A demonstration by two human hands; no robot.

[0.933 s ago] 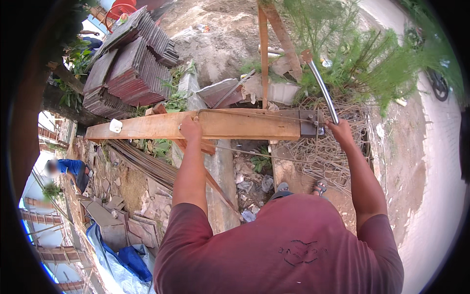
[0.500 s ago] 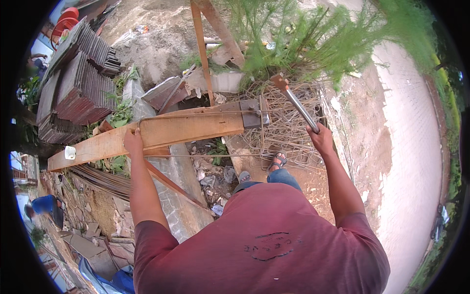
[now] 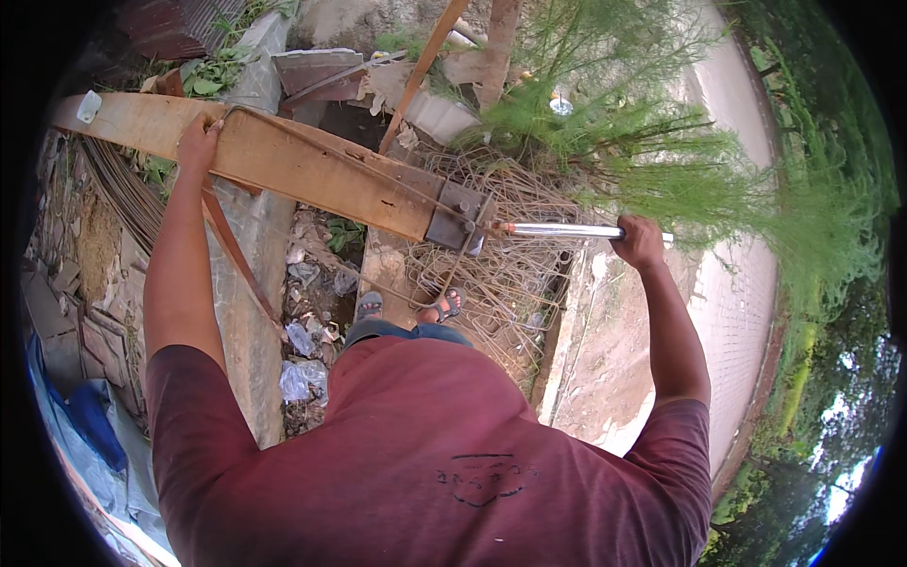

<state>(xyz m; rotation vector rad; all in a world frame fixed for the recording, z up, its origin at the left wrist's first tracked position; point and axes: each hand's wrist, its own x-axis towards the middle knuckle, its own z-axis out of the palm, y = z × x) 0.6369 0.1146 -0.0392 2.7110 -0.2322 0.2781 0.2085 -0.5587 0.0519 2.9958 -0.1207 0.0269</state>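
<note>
A long wooden plank (image 3: 312, 175) slants across the view, with a dark metal block with pegs (image 3: 455, 215) fixed at its right end. On the plank, my left hand (image 3: 198, 144) is closed round a thin steel rod (image 3: 326, 149) near its bent left corner. The rod runs along the plank to the pegs, then bends back toward me. My right hand (image 3: 642, 243) grips a rebar bending wrench (image 3: 567, 231), a silver pipe handle with a rusty head. That head meets the rod at the block; its exact seating is too small to tell.
A tangled pile of bent steel rods (image 3: 510, 293) lies below the block. A feathery green plant (image 3: 642, 151) reaches in beyond my right hand. Brown slanted posts (image 3: 425, 71) stand behind the plank. A rubble-filled gap (image 3: 312, 331) lies by my feet; a white cup-like thing (image 3: 89, 107) sits on the plank.
My right hand has brought the wrench down from upright to level, its head now at the block. My left hand stays on the rod. The whole view has turned and shifted right.
</note>
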